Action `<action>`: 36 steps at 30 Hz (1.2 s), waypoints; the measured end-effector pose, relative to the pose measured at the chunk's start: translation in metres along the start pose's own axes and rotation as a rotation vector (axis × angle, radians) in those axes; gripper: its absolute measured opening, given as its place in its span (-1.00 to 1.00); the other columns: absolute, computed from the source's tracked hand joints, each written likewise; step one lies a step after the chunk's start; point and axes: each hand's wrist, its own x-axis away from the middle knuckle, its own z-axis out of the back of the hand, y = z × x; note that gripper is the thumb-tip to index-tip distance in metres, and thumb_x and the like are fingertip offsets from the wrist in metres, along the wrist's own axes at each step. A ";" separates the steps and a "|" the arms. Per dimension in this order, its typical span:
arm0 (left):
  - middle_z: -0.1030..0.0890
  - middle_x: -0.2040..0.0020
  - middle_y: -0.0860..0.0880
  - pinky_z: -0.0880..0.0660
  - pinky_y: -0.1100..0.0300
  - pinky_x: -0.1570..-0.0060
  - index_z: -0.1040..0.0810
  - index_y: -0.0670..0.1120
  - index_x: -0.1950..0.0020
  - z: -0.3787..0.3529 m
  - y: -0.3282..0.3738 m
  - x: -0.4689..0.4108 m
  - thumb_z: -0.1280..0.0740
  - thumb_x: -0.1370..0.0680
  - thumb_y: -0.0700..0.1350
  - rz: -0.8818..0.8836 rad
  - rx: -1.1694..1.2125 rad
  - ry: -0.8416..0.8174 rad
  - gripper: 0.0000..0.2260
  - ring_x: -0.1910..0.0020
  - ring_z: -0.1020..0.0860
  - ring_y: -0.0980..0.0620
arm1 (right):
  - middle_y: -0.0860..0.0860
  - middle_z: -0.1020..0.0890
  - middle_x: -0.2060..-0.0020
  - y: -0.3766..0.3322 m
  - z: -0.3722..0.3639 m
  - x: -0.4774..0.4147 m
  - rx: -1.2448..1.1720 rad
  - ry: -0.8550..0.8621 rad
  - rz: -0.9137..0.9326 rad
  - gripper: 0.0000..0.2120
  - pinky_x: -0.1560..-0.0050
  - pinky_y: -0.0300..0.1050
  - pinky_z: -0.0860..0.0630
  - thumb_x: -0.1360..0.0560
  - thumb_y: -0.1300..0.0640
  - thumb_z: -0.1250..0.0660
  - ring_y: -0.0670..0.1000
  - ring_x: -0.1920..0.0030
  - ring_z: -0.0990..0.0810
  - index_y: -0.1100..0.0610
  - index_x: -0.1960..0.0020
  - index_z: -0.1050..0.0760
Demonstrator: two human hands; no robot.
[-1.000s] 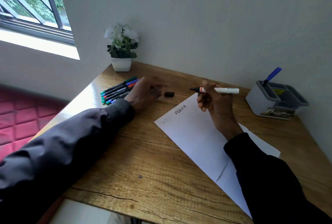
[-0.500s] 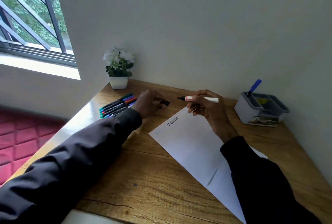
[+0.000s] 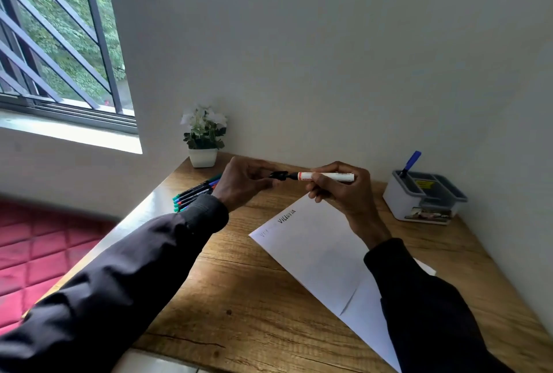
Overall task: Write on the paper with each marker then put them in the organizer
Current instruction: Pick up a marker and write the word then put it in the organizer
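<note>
One white marker [image 3: 326, 176], one cap [image 3: 278, 175], one organizer [image 3: 401, 202].

**Room around the organizer**

I see bare worktop [image 3: 398, 241] between the paper [image 3: 314, 250] and the organizer [image 3: 399, 202], reachable from above. The wall [image 3: 329, 73] stands close behind the organizer, and a blue marker [image 3: 412, 161] sticks up at its left end. Loose markers [image 3: 194, 194] and a potted plant [image 3: 203, 139] crowd the far left corner.

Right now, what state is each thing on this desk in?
white marker, uncapped, level, gripped by the right hand.
cap, off, pinched by the left hand at the marker's tip.
paper, flat, two words written.
organizer, upright, one blue marker standing in it.
loose markers, capped, lying side by side.
</note>
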 end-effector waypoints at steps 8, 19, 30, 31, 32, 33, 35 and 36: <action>-0.71 0.08 0.12 -0.59 0.33 0.16 -0.70 -0.10 -0.10 0.006 0.018 0.009 -0.50 -0.47 -0.23 -0.136 -0.028 -0.029 -0.79 0.13 -0.67 0.23 | 0.11 -0.77 0.21 -0.018 0.002 0.012 0.194 -0.080 0.058 -0.88 0.28 0.03 -0.66 -0.50 0.27 -0.53 0.18 0.27 -0.75 0.26 -0.03 -0.68; -0.68 0.09 0.20 -0.55 0.42 0.10 -0.70 -0.02 -0.11 0.006 0.039 0.009 -0.48 -0.48 -0.28 -0.224 -0.099 -0.054 -0.75 0.09 -0.65 0.27 | 0.07 -0.75 0.24 -0.028 0.012 0.019 0.318 -0.109 0.102 -0.91 0.39 -0.06 -0.55 -0.52 0.31 -0.49 0.12 0.37 -0.70 0.24 -0.03 -0.68; -0.72 0.01 0.02 -0.66 0.06 0.04 -0.71 -0.07 -0.06 -0.028 0.019 0.007 -0.45 -0.51 -0.27 -0.252 -0.166 -0.086 -0.82 0.03 -0.67 0.11 | 0.06 -0.74 0.27 -0.007 0.019 0.036 0.286 0.013 -0.062 -0.96 0.41 -0.13 -0.53 -0.54 0.26 -0.48 0.02 0.43 -0.62 0.16 0.02 -0.70; -0.72 0.01 0.03 -0.66 0.06 0.04 -0.71 -0.06 -0.05 -0.031 0.019 0.007 -0.45 -0.51 -0.26 -0.258 -0.160 -0.102 -0.83 0.03 -0.68 0.12 | 0.06 -0.75 0.27 -0.005 0.021 0.037 0.274 0.018 -0.082 -0.95 0.41 -0.14 -0.53 -0.54 0.25 -0.48 0.00 0.43 -0.62 0.14 0.03 -0.70; -0.71 0.01 0.04 -0.66 0.07 0.04 -0.71 -0.04 -0.04 -0.034 0.021 0.007 -0.44 -0.52 -0.25 -0.261 -0.148 -0.113 -0.84 0.03 -0.68 0.12 | 0.05 -0.75 0.26 -0.003 0.023 0.038 0.264 0.025 -0.095 -0.95 0.41 -0.15 -0.53 -0.54 0.24 -0.48 -0.01 0.43 -0.62 0.12 0.03 -0.70; -0.71 0.02 0.05 -0.66 0.08 0.05 -0.70 -0.02 -0.04 -0.036 0.022 0.006 -0.44 -0.52 -0.24 -0.263 -0.139 -0.115 -0.83 0.03 -0.67 0.13 | 0.06 -0.75 0.26 -0.002 0.024 0.039 0.256 0.030 -0.100 -0.96 0.41 -0.15 -0.52 -0.55 0.23 -0.48 -0.01 0.43 -0.62 0.13 0.02 -0.70; -0.69 0.03 0.08 -0.65 0.11 0.05 -0.68 0.05 -0.05 -0.038 0.029 0.006 -0.43 -0.52 -0.25 -0.282 -0.134 -0.112 -0.79 0.04 -0.67 0.13 | 0.08 -0.76 0.24 -0.001 0.030 0.038 0.234 0.036 -0.106 -0.95 0.41 -0.15 -0.53 -0.55 0.22 -0.47 0.01 0.42 -0.62 0.19 0.00 -0.69; -0.69 0.03 0.09 -0.65 0.13 0.03 -0.68 0.07 -0.05 -0.038 0.033 0.006 -0.43 -0.53 -0.25 -0.293 -0.135 -0.122 -0.77 0.04 -0.66 0.13 | 0.09 -0.76 0.22 -0.001 0.032 0.037 0.236 0.022 -0.114 -0.94 0.40 -0.14 -0.53 -0.56 0.22 -0.47 0.04 0.41 -0.64 0.21 0.00 -0.68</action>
